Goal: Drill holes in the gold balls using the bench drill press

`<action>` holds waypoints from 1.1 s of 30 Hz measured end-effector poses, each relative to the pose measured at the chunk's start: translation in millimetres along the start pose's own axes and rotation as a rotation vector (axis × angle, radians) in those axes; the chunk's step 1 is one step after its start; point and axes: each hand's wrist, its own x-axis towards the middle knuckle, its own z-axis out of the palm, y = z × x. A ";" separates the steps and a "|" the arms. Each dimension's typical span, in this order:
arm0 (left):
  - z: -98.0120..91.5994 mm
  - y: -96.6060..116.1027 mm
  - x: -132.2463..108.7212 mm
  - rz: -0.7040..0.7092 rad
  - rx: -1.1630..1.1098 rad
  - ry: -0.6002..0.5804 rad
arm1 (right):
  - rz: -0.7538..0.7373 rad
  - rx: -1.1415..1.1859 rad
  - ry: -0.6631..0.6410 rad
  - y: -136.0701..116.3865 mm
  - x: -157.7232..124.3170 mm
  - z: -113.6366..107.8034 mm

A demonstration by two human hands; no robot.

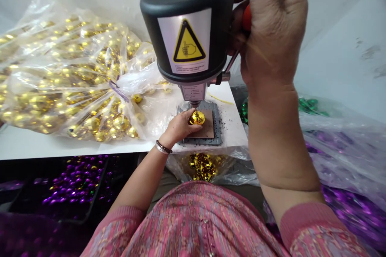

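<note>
White table [30, 145], one gold ball [198, 119] under the drill [189, 40]

The ball rests on a brown board [208, 129], pinched at its side by the left hand [180, 124]; the right hand [274, 24] is clasped about the red knob [247, 17]. I judge this piece to be mid-operation, though I cannot tell whether it is pierced. Many gold balls fill the tied bag [60, 84]; others lie in a lower bag [202, 167], finished or not I cannot say. Dark crumbs [223, 125] litter the surface; the right forearm [276, 136] blocks my view beyond.
</note>
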 end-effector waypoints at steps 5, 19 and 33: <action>1.6 -0.6 -2.9 -0.010 -0.014 0.027 | -0.052 -0.074 0.002 -17.4 -21.9 -2.4; 5.9 -3.1 -5.0 0.041 -0.044 0.044 | -0.234 -0.422 -0.052 -0.7 -114.0 -47.8; 4.7 -3.2 -5.6 0.033 -0.048 0.020 | -0.383 -0.241 -0.074 18.3 -120.4 -48.2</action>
